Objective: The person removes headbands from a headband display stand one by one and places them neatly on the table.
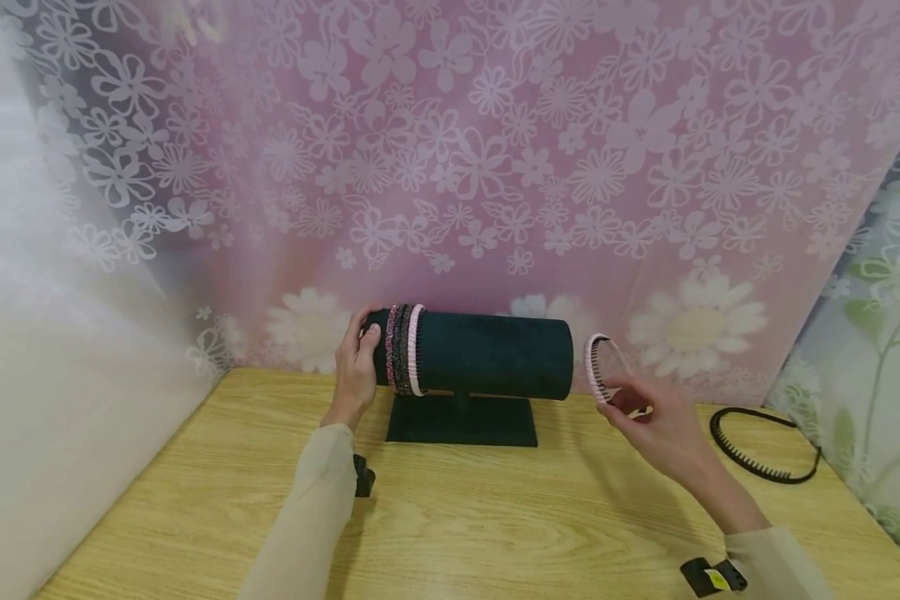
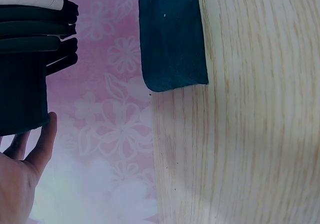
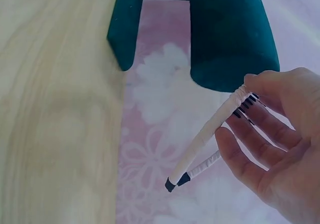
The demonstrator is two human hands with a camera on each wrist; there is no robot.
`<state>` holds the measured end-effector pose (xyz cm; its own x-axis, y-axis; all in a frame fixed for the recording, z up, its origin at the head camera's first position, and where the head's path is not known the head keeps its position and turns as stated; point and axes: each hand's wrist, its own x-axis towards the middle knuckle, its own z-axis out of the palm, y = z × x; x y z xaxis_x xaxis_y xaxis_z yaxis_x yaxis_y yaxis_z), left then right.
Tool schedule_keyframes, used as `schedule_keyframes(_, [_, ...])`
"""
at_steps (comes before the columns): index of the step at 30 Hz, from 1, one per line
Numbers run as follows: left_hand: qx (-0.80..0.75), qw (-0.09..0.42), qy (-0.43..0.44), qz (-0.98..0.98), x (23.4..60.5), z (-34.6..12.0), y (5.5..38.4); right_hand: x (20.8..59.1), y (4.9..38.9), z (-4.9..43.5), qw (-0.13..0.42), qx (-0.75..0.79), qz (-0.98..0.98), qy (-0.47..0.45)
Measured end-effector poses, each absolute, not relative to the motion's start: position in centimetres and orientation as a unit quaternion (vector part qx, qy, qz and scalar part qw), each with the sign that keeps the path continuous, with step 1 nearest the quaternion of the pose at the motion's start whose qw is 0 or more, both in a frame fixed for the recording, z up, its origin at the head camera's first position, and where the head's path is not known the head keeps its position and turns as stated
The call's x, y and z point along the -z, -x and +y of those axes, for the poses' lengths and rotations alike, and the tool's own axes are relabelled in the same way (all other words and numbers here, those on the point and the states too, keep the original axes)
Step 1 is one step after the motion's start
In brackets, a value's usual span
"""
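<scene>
A dark green velvet headband stand (image 1: pixel 495 354), a horizontal roll on a flat base (image 1: pixel 487 427), stands at the back of the table. Near its left end it carries several headbands: a pink-speckled one (image 1: pixel 392 350), dark ones and a pale pink one (image 1: pixel 414 350). My left hand (image 1: pixel 356 362) holds the roll's left end, thumb in front; its fingers (image 2: pixel 45 144) reach over the end. To the right of the roll, apart from it in the head view, my right hand (image 1: pixel 663 425) pinches a pale pink toothed headband (image 1: pixel 594 371). That headband (image 3: pixel 205 134) points its dark-tipped ends away from the palm.
A black toothed headband (image 1: pixel 757 458) lies on the wooden table (image 1: pixel 495 517) at the right. Behind the stand hangs a pink flowered curtain (image 1: pixel 495 167), close to the table's back edge. Pale curtain panels flank both sides.
</scene>
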<state>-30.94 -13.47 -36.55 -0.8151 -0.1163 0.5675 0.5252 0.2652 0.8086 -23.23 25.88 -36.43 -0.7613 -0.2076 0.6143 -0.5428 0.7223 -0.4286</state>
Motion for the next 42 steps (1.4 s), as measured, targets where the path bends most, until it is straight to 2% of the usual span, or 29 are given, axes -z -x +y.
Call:
schedule_keyframes(8, [0.592,0.265,0.139,-0.748,36.5,-13.6,30.9,37.9,22.6,27.1,0.246,-0.282,-0.907,-0.194])
schedule_keyframes(15, [0.588,0.275,0.14,-0.748,36.3,-13.5,30.8,39.1,22.4,27.9,0.244,-0.247,-0.918,-0.193])
schedule_keyframes(27, [0.589,0.277,0.136,-0.747,36.4,-13.4,30.8,40.4,22.2,29.0,0.144,-0.216,-0.954,-0.15])
schedule_keyframes(42, [0.586,0.278,0.136,-0.749,36.4,-13.4,30.7,41.5,23.2,30.1,0.102,-0.195,-0.966,-0.138])
